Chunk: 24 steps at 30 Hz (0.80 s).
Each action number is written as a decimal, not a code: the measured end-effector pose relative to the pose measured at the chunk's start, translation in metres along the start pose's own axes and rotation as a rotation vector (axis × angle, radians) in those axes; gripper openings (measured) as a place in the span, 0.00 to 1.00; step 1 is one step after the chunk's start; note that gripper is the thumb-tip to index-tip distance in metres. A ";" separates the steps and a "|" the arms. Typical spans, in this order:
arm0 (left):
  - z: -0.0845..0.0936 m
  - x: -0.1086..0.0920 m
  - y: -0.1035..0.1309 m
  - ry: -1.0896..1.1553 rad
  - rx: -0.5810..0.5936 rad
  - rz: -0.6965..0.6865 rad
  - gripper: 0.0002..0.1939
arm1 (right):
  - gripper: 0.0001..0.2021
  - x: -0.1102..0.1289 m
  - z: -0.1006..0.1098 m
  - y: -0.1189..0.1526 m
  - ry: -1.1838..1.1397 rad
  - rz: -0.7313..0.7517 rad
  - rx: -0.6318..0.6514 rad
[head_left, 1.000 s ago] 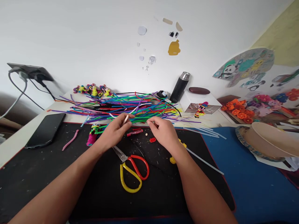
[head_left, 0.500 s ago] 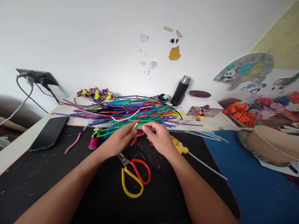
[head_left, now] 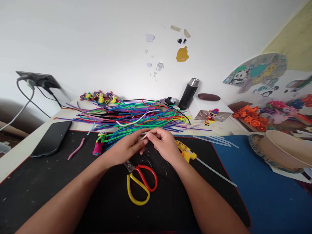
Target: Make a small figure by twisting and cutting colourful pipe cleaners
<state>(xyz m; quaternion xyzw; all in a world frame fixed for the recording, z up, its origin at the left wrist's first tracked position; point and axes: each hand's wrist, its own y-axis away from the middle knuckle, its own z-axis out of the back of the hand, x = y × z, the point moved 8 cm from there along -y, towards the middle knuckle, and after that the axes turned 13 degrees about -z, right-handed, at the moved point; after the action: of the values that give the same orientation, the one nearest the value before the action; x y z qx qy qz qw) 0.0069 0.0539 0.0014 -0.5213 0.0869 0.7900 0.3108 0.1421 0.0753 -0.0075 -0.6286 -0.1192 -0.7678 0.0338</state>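
My left hand (head_left: 124, 149) is closed, pinching a short white piece of pipe cleaner (head_left: 143, 137) between thumb and fingers. At the other end of that piece, the fingertips of my right hand (head_left: 165, 144) are closed on it. Both hands meet above the black mat (head_left: 109, 201). Just below them lie scissors (head_left: 140, 185) with one red and one yellow handle, their blades partly under my left hand. A pink and green pipe-cleaner figure (head_left: 98, 144) is left of my left hand. Beside my right wrist lies a yellow glue gun (head_left: 186, 151), partly covered.
Behind the hands spreads a pile of coloured pipe cleaners (head_left: 136, 113). A black phone (head_left: 51, 139) and a pink pipe-cleaner strip (head_left: 76, 149) lie left. A black thermos (head_left: 188, 94) leans by a white box (head_left: 207, 105). Glue sticks (head_left: 216, 139) and a bowl (head_left: 287, 149) are right.
My fingertips have drawn closer together around the white piece, and my right fingers now cover its end. The red bit seen between the hands is mostly hidden. The scissors stay put.
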 end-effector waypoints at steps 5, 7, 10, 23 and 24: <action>0.021 0.002 -0.001 -0.119 -0.121 -0.022 0.17 | 0.11 0.009 0.008 0.003 0.171 0.087 -0.132; 0.034 0.007 -0.001 -0.165 -0.202 -0.013 0.17 | 0.11 0.013 0.002 0.006 0.202 0.087 -0.079; 0.058 0.016 0.002 -0.180 -0.375 0.024 0.17 | 0.13 0.014 -0.018 0.015 0.299 0.048 0.128; 0.064 0.015 0.003 -0.329 -0.396 0.024 0.17 | 0.22 0.012 -0.069 0.064 1.087 0.228 0.402; 0.064 0.016 0.003 -0.354 -0.396 0.026 0.17 | 0.22 0.011 -0.073 0.067 1.122 0.237 0.407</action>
<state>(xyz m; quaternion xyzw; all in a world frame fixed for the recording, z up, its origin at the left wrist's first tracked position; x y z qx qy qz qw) -0.0484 0.0875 0.0152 -0.4247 -0.1184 0.8744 0.2027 0.0830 -0.0049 -0.0002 -0.1180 -0.1568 -0.9347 0.2963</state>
